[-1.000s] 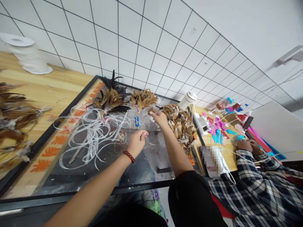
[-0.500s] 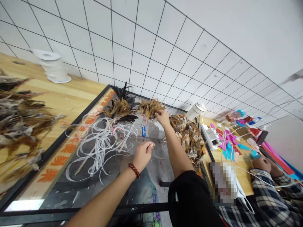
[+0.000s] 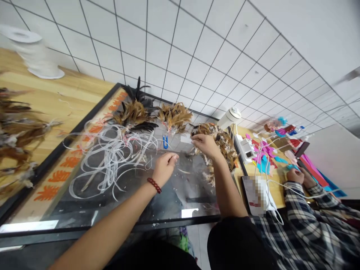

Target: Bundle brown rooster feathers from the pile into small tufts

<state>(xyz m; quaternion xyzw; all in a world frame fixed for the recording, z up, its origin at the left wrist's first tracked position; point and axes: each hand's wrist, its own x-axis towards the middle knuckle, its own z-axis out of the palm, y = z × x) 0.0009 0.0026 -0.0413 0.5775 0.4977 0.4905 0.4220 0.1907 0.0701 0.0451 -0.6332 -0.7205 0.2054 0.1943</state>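
My left hand (image 3: 165, 165), with a red bead bracelet at its wrist, is closed in a pinch above the glass tabletop (image 3: 157, 189). What it holds, if anything, I cannot make out. My right hand (image 3: 207, 145) reaches over the left side of a brown feather pile (image 3: 225, 140), its fingers stretched and nothing visible in them. Behind the hands lie a bunch of golden-brown feathers (image 3: 174, 115) and another bunch (image 3: 135, 112) with black feathers. Blue thread snips (image 3: 165, 141) lie between my left hand and these bunches. A tangle of white ribbon (image 3: 108, 161) spreads to the left.
A white ribbon spool (image 3: 42, 60) and more feathers (image 3: 17, 135) are on the wooden table at left. A white bottle (image 3: 229, 118) and a power strip (image 3: 246, 150) stand right. A co-worker's hands (image 3: 298, 175) are beside coloured scraps (image 3: 266, 157) and cables.
My right hand has left the golden-brown bunch, which stays lying on the glass, and moved right to the feather pile. My left hand keeps its pinch. The camera view has shifted.
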